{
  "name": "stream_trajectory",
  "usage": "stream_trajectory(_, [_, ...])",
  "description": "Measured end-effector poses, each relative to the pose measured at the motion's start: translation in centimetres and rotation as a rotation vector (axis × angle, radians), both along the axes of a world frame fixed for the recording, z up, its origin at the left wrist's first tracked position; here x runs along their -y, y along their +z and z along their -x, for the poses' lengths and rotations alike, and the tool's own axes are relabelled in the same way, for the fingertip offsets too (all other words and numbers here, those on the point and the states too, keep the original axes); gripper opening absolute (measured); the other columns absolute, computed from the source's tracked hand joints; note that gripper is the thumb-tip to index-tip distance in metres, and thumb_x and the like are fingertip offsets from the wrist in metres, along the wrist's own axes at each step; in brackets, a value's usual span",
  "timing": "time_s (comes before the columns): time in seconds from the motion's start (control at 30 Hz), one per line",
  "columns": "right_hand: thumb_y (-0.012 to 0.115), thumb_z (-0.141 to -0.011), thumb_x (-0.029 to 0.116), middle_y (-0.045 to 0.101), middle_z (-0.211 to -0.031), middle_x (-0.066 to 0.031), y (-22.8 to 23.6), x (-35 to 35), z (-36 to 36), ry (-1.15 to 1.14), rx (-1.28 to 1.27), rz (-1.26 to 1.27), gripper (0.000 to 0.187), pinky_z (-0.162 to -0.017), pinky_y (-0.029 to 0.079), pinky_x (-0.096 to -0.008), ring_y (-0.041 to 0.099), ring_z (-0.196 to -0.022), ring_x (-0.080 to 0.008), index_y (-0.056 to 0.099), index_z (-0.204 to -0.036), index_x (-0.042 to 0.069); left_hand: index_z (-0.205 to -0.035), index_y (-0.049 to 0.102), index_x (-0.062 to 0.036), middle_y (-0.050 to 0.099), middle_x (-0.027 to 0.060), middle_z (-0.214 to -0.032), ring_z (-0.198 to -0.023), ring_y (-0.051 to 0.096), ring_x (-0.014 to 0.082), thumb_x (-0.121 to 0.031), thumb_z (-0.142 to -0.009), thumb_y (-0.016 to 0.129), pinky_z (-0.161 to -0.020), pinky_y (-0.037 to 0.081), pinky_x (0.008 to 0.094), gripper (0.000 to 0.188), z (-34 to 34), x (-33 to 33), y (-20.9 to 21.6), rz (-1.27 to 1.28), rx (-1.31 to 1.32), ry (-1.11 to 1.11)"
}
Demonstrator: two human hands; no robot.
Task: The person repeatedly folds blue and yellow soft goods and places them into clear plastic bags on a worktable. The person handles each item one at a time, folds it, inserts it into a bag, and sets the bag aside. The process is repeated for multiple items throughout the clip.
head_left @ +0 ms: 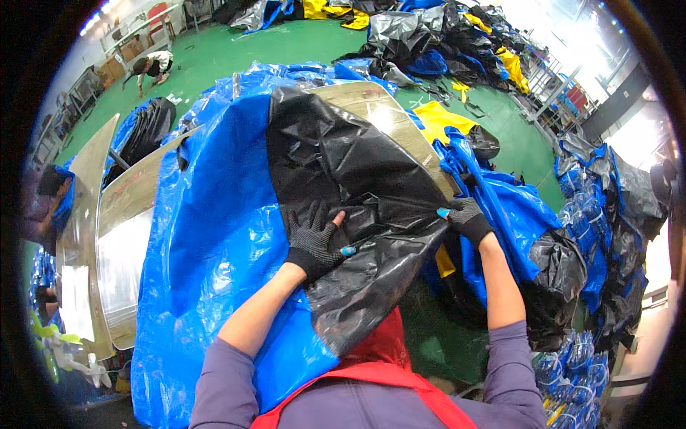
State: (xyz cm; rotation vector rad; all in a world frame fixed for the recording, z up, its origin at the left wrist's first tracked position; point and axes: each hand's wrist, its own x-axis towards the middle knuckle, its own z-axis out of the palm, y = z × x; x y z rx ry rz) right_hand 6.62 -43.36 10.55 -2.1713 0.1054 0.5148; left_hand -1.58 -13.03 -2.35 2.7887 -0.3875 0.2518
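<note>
A large blue-and-black plastic sheet (221, 214) is spread before me, shiny and creased, its near edge reaching my red apron (382, 343). On its black part my left hand (313, 243) lies flat with fingers spread, in a dark dotted glove with bare or blue-wrapped tips. My right hand (468, 220), gloved alike, pinches the right edge of the black part; its fingers are partly hidden behind the thumb side. Wrinkles run across the black plastic between the two hands.
The sheet rests on a worn tabletop (128, 250). Bundled blue plastic (500, 193) hangs at the right, near a yellow piece (439, 121). Heaps of blue, black and silver plastic (429, 43) cover the green floor (286, 46). A person (153, 68) crouches at the far left; another person's arm shows at the left edge.
</note>
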Motion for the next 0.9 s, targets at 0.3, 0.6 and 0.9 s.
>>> stream_trajectory(0.3, [0.072, -0.068, 0.060, 0.058, -0.117, -0.0216, -1.1, -11.0, -4.3, 0.308, 0.882, 0.883, 0.087, -0.092, 0.045, -0.0465, 0.055, -0.111, -0.0373, 0.047, -0.129, 0.002, -0.140, 0.039, -0.0132, 0.032, 0.0235, -0.144, -0.134, 0.024, 0.0484, -0.046, -0.070, 0.069, -0.109, 0.016, 0.0625, 0.083, -3.8, 1.6, 1.8, 0.135, 0.050, -0.145])
stream_trajectory(0.6, [0.060, -0.083, 0.043, 0.067, -0.105, -0.0177, 1.4, -6.9, -14.1, 0.242, 0.479, 0.876, 0.041, -0.086, 0.049, -0.0404, 0.063, -0.098, -0.0352, 0.069, -0.106, 0.011, -0.146, 0.032, -0.0274, 0.023, 0.0270, -0.150, -0.140, 0.015, 0.0478, -0.070, -0.071, 0.057, -0.111, 0.006, 0.0629, 0.090, -2.8, 2.1, 1.0, 0.034, -0.098, -0.106])
stream_trajectory(0.9, [0.062, -0.073, 0.061, 0.066, -0.098, -0.0157, -1.5, -7.2, -0.1, 1.322, 0.049, 0.758, 0.062, -0.083, 0.049, -0.0423, 0.064, -0.092, -0.0328, 0.065, -0.105, 0.009, -0.139, 0.046, -0.0274, 0.023, 0.0250, -0.150, -0.140, 0.016, 0.0459, -0.072, -0.078, 0.049, -0.111, 0.007, 0.0623, 0.076, -3.5, 1.9, -1.0, 0.012, -0.018, -0.106])
